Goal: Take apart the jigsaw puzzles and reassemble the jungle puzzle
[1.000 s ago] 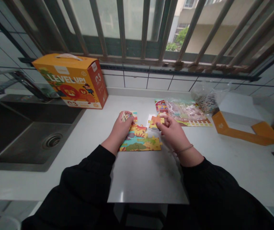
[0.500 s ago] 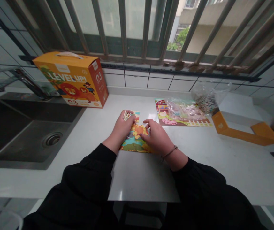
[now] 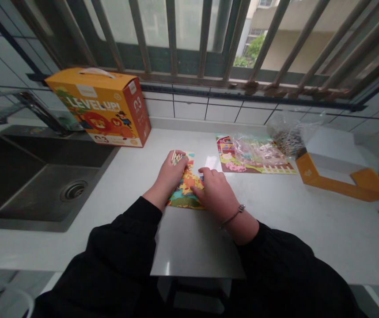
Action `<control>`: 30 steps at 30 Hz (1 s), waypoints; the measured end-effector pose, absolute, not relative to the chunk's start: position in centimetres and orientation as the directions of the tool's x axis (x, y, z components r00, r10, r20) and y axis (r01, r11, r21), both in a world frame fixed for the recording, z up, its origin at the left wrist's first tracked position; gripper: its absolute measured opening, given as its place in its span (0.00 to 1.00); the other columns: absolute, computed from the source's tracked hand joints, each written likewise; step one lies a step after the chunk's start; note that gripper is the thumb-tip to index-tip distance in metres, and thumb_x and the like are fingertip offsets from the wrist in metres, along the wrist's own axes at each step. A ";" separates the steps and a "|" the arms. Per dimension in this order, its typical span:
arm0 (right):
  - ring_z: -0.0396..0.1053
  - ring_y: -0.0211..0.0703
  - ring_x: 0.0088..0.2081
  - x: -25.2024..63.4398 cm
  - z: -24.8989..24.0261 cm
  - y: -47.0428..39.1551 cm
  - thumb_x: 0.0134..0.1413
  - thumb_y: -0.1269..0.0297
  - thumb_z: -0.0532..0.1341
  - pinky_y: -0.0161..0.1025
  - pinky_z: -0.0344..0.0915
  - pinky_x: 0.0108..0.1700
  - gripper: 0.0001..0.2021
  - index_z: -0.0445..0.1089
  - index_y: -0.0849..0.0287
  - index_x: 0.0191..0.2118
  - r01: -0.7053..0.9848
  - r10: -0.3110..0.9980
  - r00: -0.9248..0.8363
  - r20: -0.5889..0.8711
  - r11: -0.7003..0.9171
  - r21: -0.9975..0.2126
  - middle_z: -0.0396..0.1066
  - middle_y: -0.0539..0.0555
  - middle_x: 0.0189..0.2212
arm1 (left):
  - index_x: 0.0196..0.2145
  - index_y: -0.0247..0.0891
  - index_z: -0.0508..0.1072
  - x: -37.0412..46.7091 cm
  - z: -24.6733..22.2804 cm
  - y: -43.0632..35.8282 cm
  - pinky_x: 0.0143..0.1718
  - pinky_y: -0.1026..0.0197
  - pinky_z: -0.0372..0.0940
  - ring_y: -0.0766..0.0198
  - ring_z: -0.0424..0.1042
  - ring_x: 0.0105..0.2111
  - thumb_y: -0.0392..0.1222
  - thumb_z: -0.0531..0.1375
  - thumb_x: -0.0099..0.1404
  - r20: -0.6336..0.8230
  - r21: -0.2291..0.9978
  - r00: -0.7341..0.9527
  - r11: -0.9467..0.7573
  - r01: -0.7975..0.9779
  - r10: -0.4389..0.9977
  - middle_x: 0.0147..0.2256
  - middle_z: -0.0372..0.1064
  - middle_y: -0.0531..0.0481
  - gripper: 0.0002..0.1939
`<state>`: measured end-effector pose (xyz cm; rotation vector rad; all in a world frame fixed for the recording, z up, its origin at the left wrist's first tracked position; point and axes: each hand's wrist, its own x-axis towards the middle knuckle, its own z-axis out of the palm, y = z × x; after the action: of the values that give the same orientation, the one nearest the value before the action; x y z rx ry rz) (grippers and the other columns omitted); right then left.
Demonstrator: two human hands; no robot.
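Note:
A partly put-together jigsaw puzzle (image 3: 185, 202) in orange, green and blue lies on the white counter between my hands. My left hand (image 3: 171, 173) is closed around several puzzle pieces (image 3: 176, 157), whose pale edges stick up between thumb and fingers; its lower side rests at the puzzle's left edge. My right hand (image 3: 216, 192) lies over the puzzle's right part, thumb and forefinger around an orange puzzle piece (image 3: 189, 182) on the picture. The hand covers the puzzle's right side, and its other fingers are curled under, partly hidden.
An orange carton (image 3: 100, 110) stands at the back left beside a dark sink (image 3: 43, 190). At the back right, a clear plastic bag (image 3: 259, 150) lies on a farm picture board (image 3: 231, 165). Beyond it are another filled bag (image 3: 290, 139) and an open orange-and-white box (image 3: 328, 183).
My right thumb and forefinger have shifted slightly down and left, and the orange piece sits a little lower against the puzzle. My left hand keeps its pieces. The view has shifted slightly.

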<state>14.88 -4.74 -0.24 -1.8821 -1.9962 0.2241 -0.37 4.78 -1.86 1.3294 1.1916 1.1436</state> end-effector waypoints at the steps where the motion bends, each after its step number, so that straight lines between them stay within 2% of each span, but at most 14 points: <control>1: 0.72 0.62 0.52 14.9 -0.3 -4.6 0.63 0.60 0.73 0.55 0.69 0.57 0.22 0.69 0.61 0.57 0.912 0.987 -0.008 0.161 0.073 -0.403 0.75 0.66 0.49 | 0.44 0.45 0.73 -0.3 -1.8 4.8 0.36 0.60 0.66 0.61 0.72 0.31 0.45 0.64 0.64 0.035 0.996 0.075 -0.041 0.080 0.997 0.31 0.73 0.53 0.11; 5: 0.72 0.56 0.48 15.1 -0.7 -3.9 0.53 0.64 0.77 0.49 0.71 0.52 0.23 0.68 0.57 0.49 0.820 0.984 0.066 0.163 0.040 -0.572 0.73 0.58 0.45 | 0.44 0.45 0.72 -0.3 -1.8 4.8 0.36 0.59 0.66 0.60 0.72 0.31 0.44 0.65 0.63 0.034 0.996 0.074 -0.040 0.078 0.997 0.31 0.73 0.53 0.11; 9: 0.73 0.49 0.45 14.7 -0.6 -3.6 0.49 0.68 0.75 0.44 0.71 0.47 0.25 0.67 0.54 0.51 0.672 0.975 0.080 0.207 0.100 -0.734 0.73 0.54 0.46 | 0.44 0.45 0.72 -0.2 -2.2 5.0 0.35 0.59 0.69 0.60 0.73 0.31 0.44 0.66 0.62 0.012 1.000 0.081 -0.013 0.010 0.997 0.31 0.72 0.53 0.13; 11: 0.73 0.44 0.39 14.7 -0.5 -3.6 0.50 0.67 0.75 0.41 0.69 0.42 0.26 0.67 0.54 0.54 0.590 0.988 0.068 0.139 0.073 -0.804 0.74 0.51 0.44 | 0.44 0.45 0.72 -0.1 -2.3 5.0 0.34 0.59 0.69 0.60 0.74 0.30 0.44 0.66 0.62 -0.010 0.998 0.092 0.016 -0.065 0.996 0.30 0.72 0.53 0.13; 13: 0.71 0.41 0.32 15.0 -0.3 -3.6 0.52 0.65 0.74 0.39 0.67 0.36 0.25 0.67 0.55 0.55 0.526 0.998 0.041 0.043 0.015 -0.851 0.74 0.47 0.36 | 0.44 0.44 0.71 0.0 -2.1 5.0 0.34 0.60 0.70 0.61 0.73 0.29 0.43 0.66 0.60 -0.031 0.986 0.097 0.046 -0.158 0.995 0.29 0.71 0.55 0.14; 15: 0.71 0.40 0.29 15.8 -0.2 -3.5 0.54 0.63 0.72 0.38 0.66 0.34 0.23 0.67 0.55 0.54 0.435 1.000 0.015 -0.015 -0.020 -0.900 0.73 0.44 0.31 | 0.42 0.43 0.71 -0.1 -1.8 4.9 0.35 0.61 0.70 0.63 0.73 0.29 0.42 0.67 0.59 -0.048 0.959 0.106 0.076 -0.275 0.993 0.29 0.70 0.56 0.14; 17: 0.75 0.42 0.32 16.6 -0.3 -3.4 0.55 0.59 0.72 0.38 0.70 0.35 0.23 0.66 0.55 0.53 0.265 1.000 0.004 -0.020 -0.020 -0.964 0.77 0.47 0.33 | 0.40 0.42 0.71 -0.2 -1.3 4.7 0.36 0.63 0.70 0.66 0.72 0.29 0.43 0.68 0.60 -0.072 0.917 0.126 0.115 -0.382 0.989 0.29 0.70 0.56 0.13; 19: 0.79 0.44 0.39 17.3 -0.3 -3.2 0.56 0.55 0.73 0.41 0.75 0.41 0.25 0.65 0.54 0.54 0.084 1.000 -0.004 0.006 0.007 -0.996 0.80 0.52 0.40 | 0.39 0.41 0.73 -0.4 -0.9 4.6 0.36 0.63 0.71 0.66 0.73 0.30 0.45 0.69 0.61 -0.127 0.883 0.181 0.194 -0.427 0.975 0.31 0.72 0.54 0.13; 21: 0.81 0.46 0.46 17.7 -0.2 -3.1 0.57 0.52 0.73 0.44 0.78 0.48 0.25 0.64 0.52 0.54 0.010 0.998 -0.039 0.042 0.042 -0.999 0.81 0.55 0.46 | 0.41 0.40 0.75 -0.5 -0.5 4.2 0.35 0.62 0.72 0.64 0.76 0.31 0.48 0.70 0.62 -0.199 0.856 0.292 0.311 -0.414 0.935 0.34 0.75 0.51 0.14; 23: 0.81 0.47 0.47 17.8 -0.1 -3.1 0.59 0.51 0.72 0.45 0.78 0.49 0.22 0.67 0.52 0.53 0.065 0.993 -0.093 0.072 0.078 -0.995 0.81 0.56 0.51 | 0.43 0.40 0.78 -0.6 -0.3 3.7 0.36 0.60 0.74 0.60 0.79 0.34 0.54 0.71 0.64 -0.235 0.835 0.446 0.415 -0.362 0.863 0.37 0.79 0.46 0.17; 25: 0.80 0.47 0.46 17.9 0.1 -3.2 0.62 0.53 0.71 0.46 0.78 0.48 0.18 0.70 0.53 0.52 0.190 0.986 -0.123 0.115 0.137 -0.972 0.81 0.57 0.52 | 0.44 0.40 0.79 -0.8 -0.2 3.1 0.38 0.55 0.77 0.55 0.81 0.36 0.62 0.70 0.66 -0.233 0.832 0.581 0.469 -0.297 0.780 0.39 0.80 0.42 0.23; 27: 0.79 0.47 0.46 18.0 0.2 -3.3 0.64 0.57 0.71 0.47 0.77 0.50 0.16 0.73 0.55 0.53 0.332 0.975 -0.107 0.196 0.221 -0.917 0.80 0.57 0.51 | 0.44 0.40 0.79 -0.9 -0.3 2.7 0.40 0.52 0.78 0.51 0.83 0.39 0.70 0.69 0.65 -0.223 0.844 0.649 0.477 -0.244 0.727 0.39 0.81 0.39 0.29; 30: 0.76 0.49 0.52 18.3 0.1 -3.2 0.64 0.62 0.71 0.48 0.75 0.55 0.15 0.76 0.55 0.54 0.474 0.936 -0.107 0.335 0.344 -0.810 0.78 0.58 0.52 | 0.44 0.40 0.77 -1.3 -0.6 2.5 0.41 0.50 0.79 0.49 0.83 0.42 0.73 0.70 0.61 -0.200 0.859 0.689 0.463 -0.219 0.697 0.38 0.80 0.40 0.32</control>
<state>18.26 -3.16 0.11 -1.2633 -1.7304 0.6612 -1.28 2.46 -0.63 0.9283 0.5883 0.6043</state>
